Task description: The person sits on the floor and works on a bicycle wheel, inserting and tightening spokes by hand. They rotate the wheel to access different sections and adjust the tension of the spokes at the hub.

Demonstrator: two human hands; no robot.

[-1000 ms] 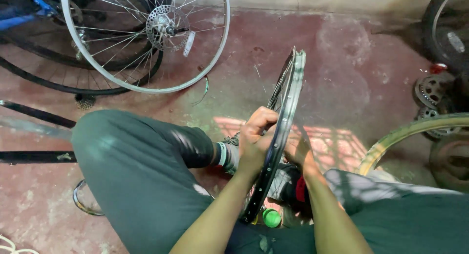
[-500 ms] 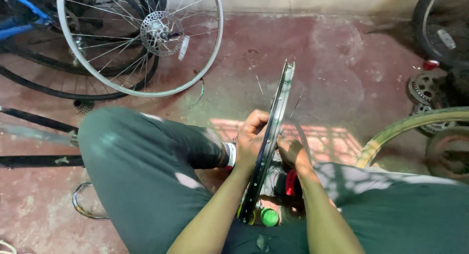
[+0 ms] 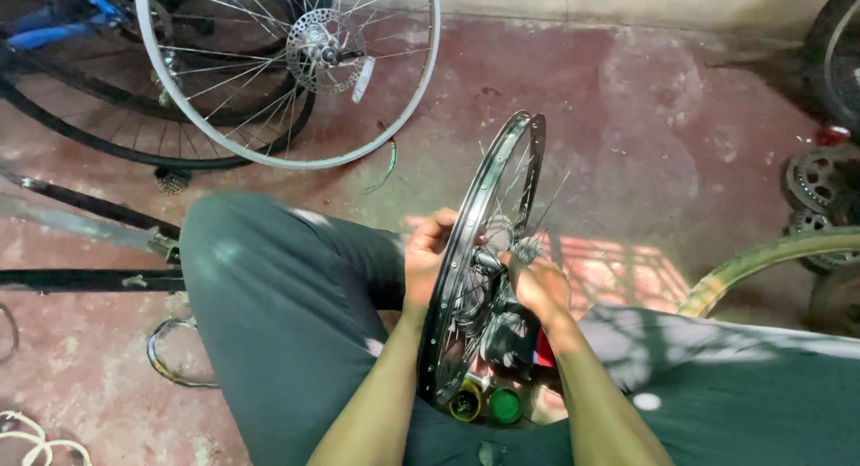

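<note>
Head cam: dark rim (image 3: 466, 269) now turned wider vs before, hands (image 3: 484, 269) gripping rim & spokes.

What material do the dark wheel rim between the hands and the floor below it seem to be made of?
Dark wheel rim: probably metal with a glossy black finish, since its edge shines. Spokes: thin bright wire, likely steel. Floor: looks like concrete, painted red and worn in patches.

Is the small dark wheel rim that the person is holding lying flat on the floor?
No, the dark rim stands upright on edge between the left hand and right hand.
</note>
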